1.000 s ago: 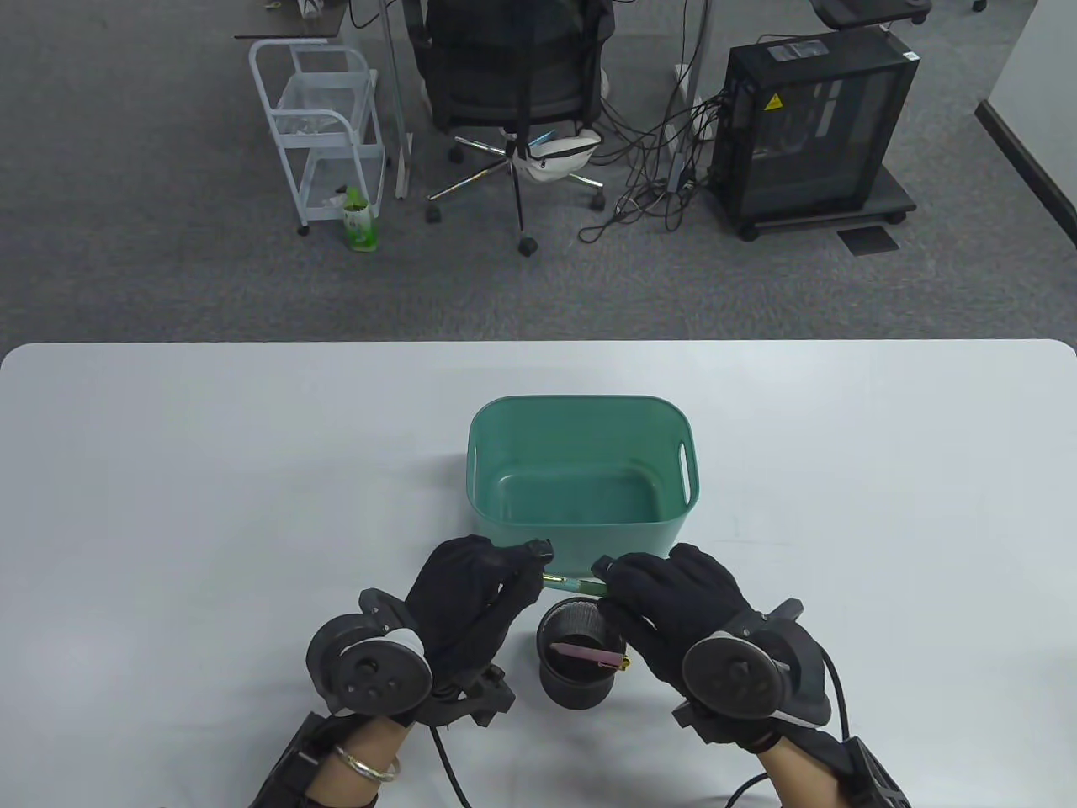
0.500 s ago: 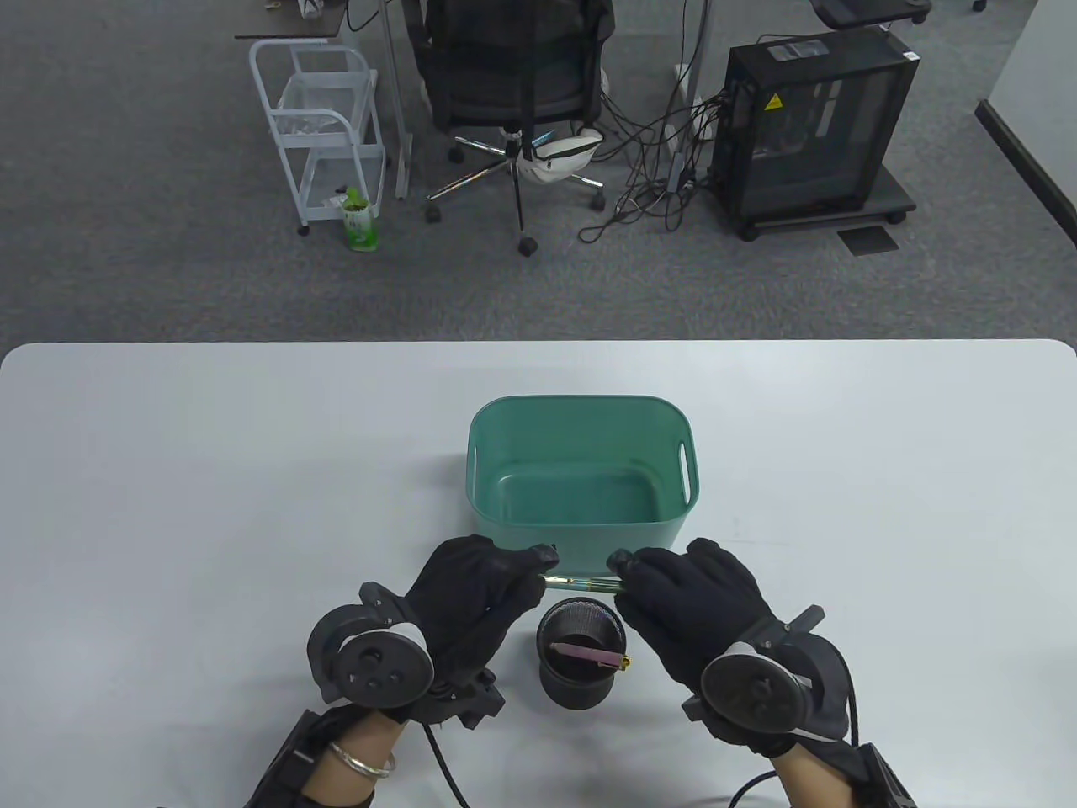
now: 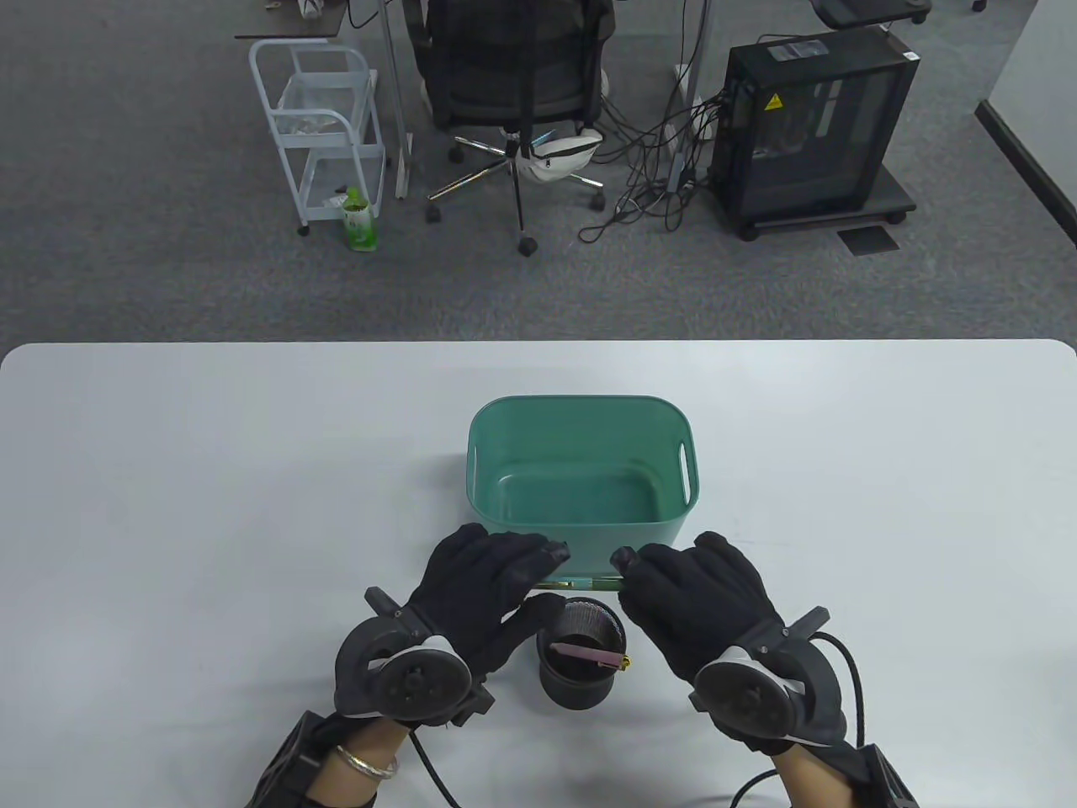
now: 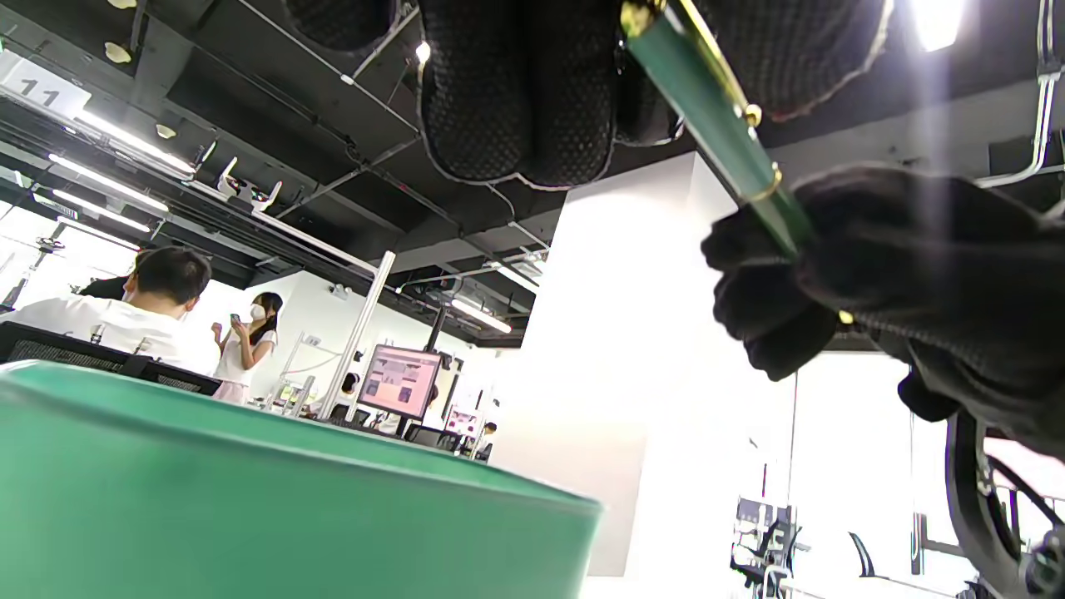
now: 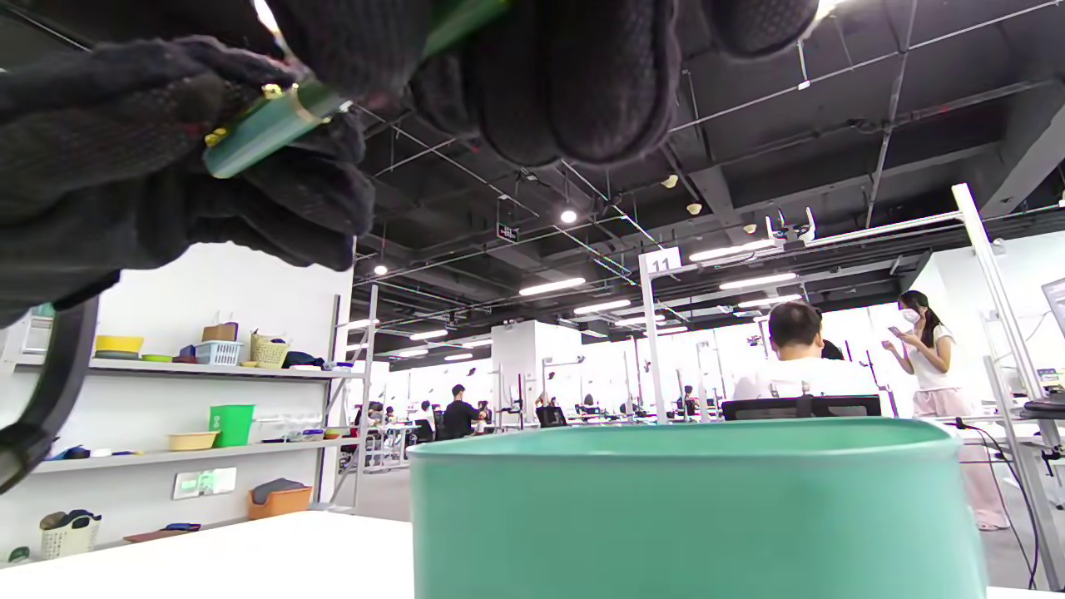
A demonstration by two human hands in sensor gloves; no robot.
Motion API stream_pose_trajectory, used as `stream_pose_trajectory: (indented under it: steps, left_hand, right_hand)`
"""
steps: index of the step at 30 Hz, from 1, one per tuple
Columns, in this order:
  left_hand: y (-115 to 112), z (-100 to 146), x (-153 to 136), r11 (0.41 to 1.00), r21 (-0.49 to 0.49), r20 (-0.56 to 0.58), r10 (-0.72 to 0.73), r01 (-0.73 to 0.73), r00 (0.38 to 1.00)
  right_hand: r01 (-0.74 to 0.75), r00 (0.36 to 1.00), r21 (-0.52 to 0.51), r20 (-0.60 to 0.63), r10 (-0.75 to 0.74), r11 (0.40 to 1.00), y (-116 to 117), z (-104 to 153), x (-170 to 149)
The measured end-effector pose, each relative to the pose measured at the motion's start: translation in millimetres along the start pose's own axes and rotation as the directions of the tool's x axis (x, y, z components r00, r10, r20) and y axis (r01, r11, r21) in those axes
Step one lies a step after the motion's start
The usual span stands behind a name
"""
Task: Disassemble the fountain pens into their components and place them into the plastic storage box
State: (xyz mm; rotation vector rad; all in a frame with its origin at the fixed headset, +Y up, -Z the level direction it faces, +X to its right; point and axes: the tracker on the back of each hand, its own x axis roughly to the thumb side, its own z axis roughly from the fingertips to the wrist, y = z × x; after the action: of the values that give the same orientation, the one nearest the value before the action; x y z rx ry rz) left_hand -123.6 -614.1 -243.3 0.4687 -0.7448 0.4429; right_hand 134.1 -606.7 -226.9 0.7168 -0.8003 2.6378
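A green fountain pen [image 3: 580,582] with gold trim lies level between my two hands, just above the black mesh pen holder [image 3: 580,665]. My left hand [image 3: 547,579] grips its left end and my right hand [image 3: 627,579] grips its right end. In the left wrist view the pen [image 4: 715,125] runs from my left fingers [image 4: 516,91] down into the right hand's fist [image 4: 790,274]. In the right wrist view the pen [image 5: 274,125] pokes out of the left hand's curled fingers [image 5: 125,166]. The green plastic storage box [image 3: 580,404] stands right behind the hands. A pink pen [image 3: 589,655] lies across the holder.
The box wall [image 5: 691,516] rises close in front of both wrists. Bare white table [image 3: 210,505] spreads left and right. Beyond the far edge are an office chair [image 3: 513,84], a white cart [image 3: 324,126] and a computer case [image 3: 816,126].
My left wrist has rolled palm down and shifted right. My right hand has slid a little right along the pen. The pen is in one piece throughout.
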Motion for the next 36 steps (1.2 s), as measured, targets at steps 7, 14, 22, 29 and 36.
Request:
stream_pose_trajectory:
  steps: [7,14,22,29,36]
  left_hand:
    - [-1.7,-1.2,1.3,1.0,-0.015,0.008,-0.003,0.003,1.0]
    - [-2.7,-1.5,4.0,1.0,-0.017,0.032,-0.009,0.01,0.999]
    - [-3.3,-0.7,9.9,1.0,0.003,0.08,-0.015,0.015,0.997]
    - [-0.3,-1.5,12.2,1.0,-0.015,0.102,0.002,0.0,0.995]
    - [5.5,-1.5,15.1,0.999,-0.028,0.13,-0.017,0.021,0.991]
  right_hand:
    - [-0.002,1.0,-0.009,0.02,0.002,1.0,1.6,1.4,3.8]
    - [-0.018,1.0,-0.013,0.025,0.019,1.0,1.8,2.2,4.7]
    - [0.016,0.999,-0.024,0.053,-0.014,1.0,2.2,2.8,6.1]
    - [0.033,0.996,-0.026,0.08,-0.03,0.999,-2.5,3.2,7.3]
    - [0.081,0.992,-0.013,0.096,-0.079,0.997,-7.2,3.2,6.3]
